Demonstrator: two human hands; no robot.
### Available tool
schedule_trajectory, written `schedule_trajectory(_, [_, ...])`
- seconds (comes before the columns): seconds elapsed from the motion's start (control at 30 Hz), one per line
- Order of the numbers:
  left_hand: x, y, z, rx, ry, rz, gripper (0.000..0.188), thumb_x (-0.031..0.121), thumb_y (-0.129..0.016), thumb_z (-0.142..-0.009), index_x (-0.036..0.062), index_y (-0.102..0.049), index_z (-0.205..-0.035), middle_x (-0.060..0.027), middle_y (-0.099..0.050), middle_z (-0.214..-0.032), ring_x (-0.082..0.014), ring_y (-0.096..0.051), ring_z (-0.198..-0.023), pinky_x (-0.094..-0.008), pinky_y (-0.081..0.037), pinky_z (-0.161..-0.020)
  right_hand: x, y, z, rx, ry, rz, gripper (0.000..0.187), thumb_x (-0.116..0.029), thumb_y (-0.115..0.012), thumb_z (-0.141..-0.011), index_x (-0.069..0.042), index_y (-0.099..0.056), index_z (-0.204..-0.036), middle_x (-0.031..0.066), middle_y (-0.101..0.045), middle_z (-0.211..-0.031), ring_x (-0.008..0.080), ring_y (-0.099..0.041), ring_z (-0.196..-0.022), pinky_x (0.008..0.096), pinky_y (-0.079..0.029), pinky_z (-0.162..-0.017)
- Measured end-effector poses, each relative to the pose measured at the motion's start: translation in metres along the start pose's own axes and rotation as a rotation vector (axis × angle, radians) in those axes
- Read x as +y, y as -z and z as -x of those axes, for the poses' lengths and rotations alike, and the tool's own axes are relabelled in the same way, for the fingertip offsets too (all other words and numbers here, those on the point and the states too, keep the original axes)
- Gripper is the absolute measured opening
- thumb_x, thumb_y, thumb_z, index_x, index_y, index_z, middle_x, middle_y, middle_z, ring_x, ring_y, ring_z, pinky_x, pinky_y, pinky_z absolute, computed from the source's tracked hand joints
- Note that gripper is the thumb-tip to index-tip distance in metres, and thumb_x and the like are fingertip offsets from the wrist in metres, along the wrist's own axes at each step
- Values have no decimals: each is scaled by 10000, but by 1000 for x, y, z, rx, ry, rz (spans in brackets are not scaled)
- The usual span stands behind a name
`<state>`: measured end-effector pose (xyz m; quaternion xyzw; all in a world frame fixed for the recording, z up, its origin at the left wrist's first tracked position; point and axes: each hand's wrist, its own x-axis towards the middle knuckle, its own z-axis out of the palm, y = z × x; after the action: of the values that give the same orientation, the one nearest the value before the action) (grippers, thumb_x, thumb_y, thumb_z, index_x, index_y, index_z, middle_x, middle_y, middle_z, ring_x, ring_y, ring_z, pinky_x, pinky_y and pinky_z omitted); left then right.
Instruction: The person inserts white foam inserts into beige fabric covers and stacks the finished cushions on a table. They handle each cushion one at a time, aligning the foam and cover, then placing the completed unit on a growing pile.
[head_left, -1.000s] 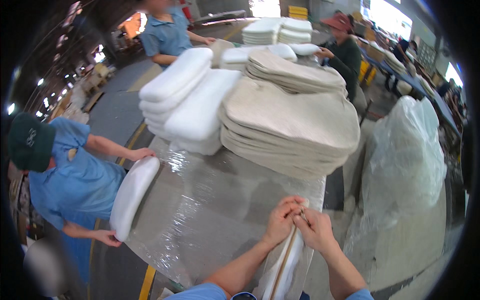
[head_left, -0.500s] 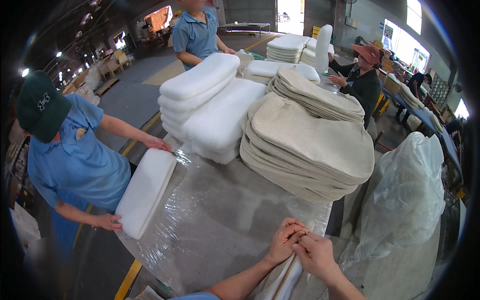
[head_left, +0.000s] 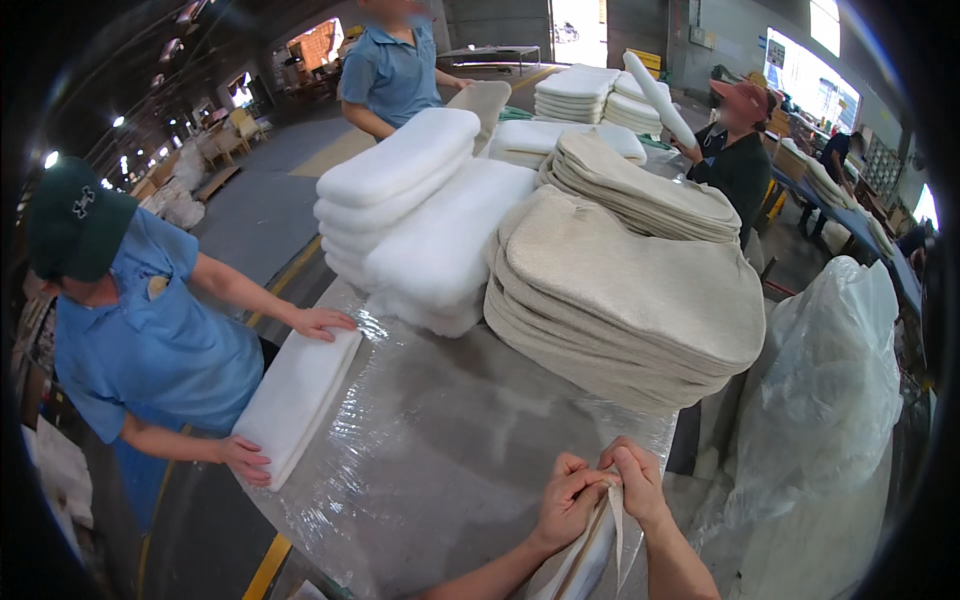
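At the near edge of the table, my left hand and my right hand meet at the top end of a beige cushion cover. Both pinch its fabric, fingers closed. White padding shows inside the cover's long opening, with a narrow brown strip running along it, perhaps a zipper. My fingertips hide the exact spot they grip. The cover's lower end passes out of view between my forearms.
Ahead, a stack of beige covers stands beside white cushion pads on the plastic-covered table. Left, a co-worker presses a white pad. Two others stand across the table. A see-through plastic bag bulges at right.
My right hand has risen and shifted slightly right, pulling an edge of the cover upward. The left co-worker's hand has moved onto the pad. The far right co-worker's pad has tilted.
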<state>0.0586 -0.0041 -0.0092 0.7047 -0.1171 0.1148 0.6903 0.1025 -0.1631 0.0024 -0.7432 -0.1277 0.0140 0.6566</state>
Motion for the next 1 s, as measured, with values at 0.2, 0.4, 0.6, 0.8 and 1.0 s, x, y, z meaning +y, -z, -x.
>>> schedule_trajectory(0.2, [7, -9, 7, 73, 70, -7, 71, 83, -719, -959, 94, -779, -996, -60, -562, -943, -206, -546, -911, -323, -466, -835, -23, 13, -7, -140, -77, 225, 330, -233, -538, -1044, -4, -620, -821, 77, -616, -765, 163, -572, -748, 334, -459, -691])
schedule_trajectory(0.4, [5, -9, 5, 55, 25, 114, 61, 88, -693, -991, 64, -747, -1006, -73, -561, -979, -210, -549, -933, -328, -463, -857, -32, 4, -6, -76, -165, 202, 360, -279, -543, -1047, 15, -615, -852, 127, -571, -719, 209, -540, -709, 373, -460, -688])
schedule_trajectory(0.6, [12, 2, -10, -19, -123, 21, 135, 98, -705, -979, 82, -760, -1100, -75, -548, -1098, -199, -533, -1070, -349, -458, -953, -5, 4, -2, -82, -140, -292, 441, -360, -435, -1101, -5, -680, -1010, 101, -677, -1035, 194, -596, -935, 339, -477, -866])
schedule_trajectory(0.8, [22, 11, -20, -268, -38, 11, 248, 71, -739, -929, 125, -791, -1165, -58, -446, -1200, -199, -500, -1135, -317, -446, -971, 4, 2, 2, -4, -242, -824, 439, -360, -436, -1102, 8, -645, -1215, 131, -650, -1262, 230, -591, -1191, 389, -457, -1071])
schedule_trajectory(1.0, [16, -2, -9, -172, 30, -1, 150, 82, -712, -950, 130, -827, -1035, -20, -423, -1084, -171, -461, -1028, -283, -434, -891, 6, 8, 9, -85, -187, -533, 274, -251, -539, -1082, -12, -673, -1067, 69, -655, -1123, 139, -583, -1049, 309, -466, -950])
